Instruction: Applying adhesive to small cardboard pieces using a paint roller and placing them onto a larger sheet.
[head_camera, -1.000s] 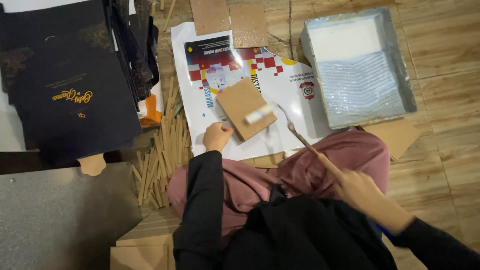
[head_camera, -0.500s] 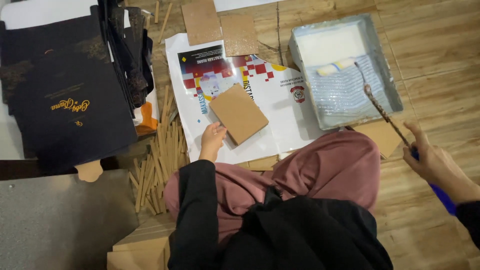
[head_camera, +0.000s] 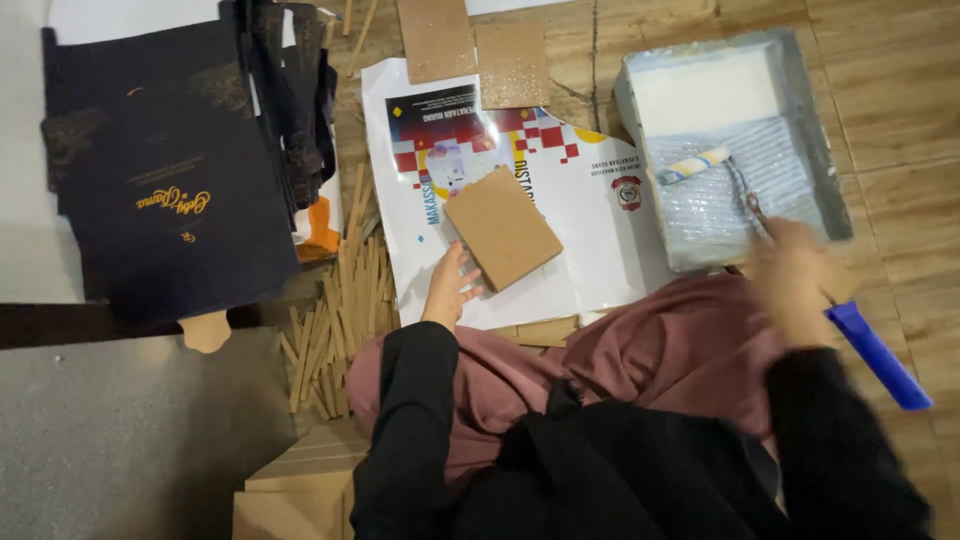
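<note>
Head view shows the right hand (head_camera: 797, 275), blurred, closed around a paint roller (head_camera: 700, 163) with a blue handle; its roll lies ahead of the hand in a grey paint tray (head_camera: 830, 150). Left hand (head_camera: 450, 290) has open fingers touching a brown cardboard square (head_camera: 502, 228), which lies on a printed poster (head_camera: 590, 230) over the wooden floor (head_camera: 900, 80). Wooden sticks (head_camera: 335, 310) lie just left of this hand.

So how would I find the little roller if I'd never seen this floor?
Look for the grey paint tray on the wooden floor, at the upper right. On its ribbed slope lies the small roller, pale with a yellowish stripe. A thin wire joins it to the blue handle that the right hand grips.
</note>
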